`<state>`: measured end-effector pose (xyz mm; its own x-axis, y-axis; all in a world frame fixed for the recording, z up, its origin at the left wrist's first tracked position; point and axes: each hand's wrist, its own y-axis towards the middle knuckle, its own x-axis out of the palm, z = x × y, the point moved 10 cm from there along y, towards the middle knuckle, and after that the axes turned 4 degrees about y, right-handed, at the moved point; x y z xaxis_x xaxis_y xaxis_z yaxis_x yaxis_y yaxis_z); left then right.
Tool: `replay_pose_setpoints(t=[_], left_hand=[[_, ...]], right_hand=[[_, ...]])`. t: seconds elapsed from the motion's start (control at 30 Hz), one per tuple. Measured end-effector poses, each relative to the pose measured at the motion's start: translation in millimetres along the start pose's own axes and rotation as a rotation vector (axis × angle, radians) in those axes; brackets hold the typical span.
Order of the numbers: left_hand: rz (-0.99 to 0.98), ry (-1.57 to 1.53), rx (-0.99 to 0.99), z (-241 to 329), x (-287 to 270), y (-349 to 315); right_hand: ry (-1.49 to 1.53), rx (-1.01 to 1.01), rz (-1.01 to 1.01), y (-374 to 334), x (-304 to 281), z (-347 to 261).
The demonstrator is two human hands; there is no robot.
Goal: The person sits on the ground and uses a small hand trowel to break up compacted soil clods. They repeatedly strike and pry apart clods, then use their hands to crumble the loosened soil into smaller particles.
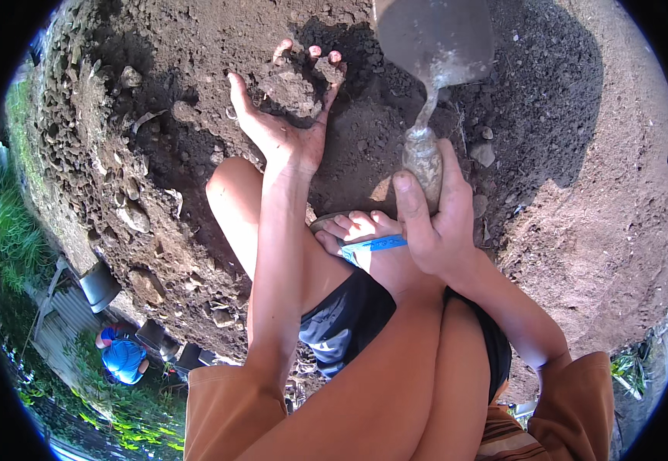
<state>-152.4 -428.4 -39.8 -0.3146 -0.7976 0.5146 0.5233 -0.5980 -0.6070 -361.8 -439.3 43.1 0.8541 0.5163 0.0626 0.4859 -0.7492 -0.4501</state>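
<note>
The right hand [441,227] was clamped on the stiff-looking trowel's handle [424,165], likely its surest hold; the left hand [292,138] cupped a probably crumbly clod [294,91].

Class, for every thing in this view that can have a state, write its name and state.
Left hand: palm up, fingers curled around the soil clump
Right hand: closed around the trowel handle
Soil clump: lumpy, held
Trowel: dirty, held
Ground: loose, stony
Sandal: on the foot

L hand [280,137]: palm up, fngrs [316,51] curled | R hand [443,230]: gripping, thmb [409,196] fwd | R elbow [553,346] bent
</note>
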Motion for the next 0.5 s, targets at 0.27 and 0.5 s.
replay_pose_setpoints(t=[0.27,0.5], left_hand=[[-0.095,-0.201,-0.098,-4.3,7.4,-6.7],[0.002,0.02,-0.068,-1.5,-6.4,-2.9]], right_hand=[[-0.065,-0.139,0.023,0.8,-4.0,-14.9],[-0.371,0.006,-0.137,8.7,5.9,-4.3]])
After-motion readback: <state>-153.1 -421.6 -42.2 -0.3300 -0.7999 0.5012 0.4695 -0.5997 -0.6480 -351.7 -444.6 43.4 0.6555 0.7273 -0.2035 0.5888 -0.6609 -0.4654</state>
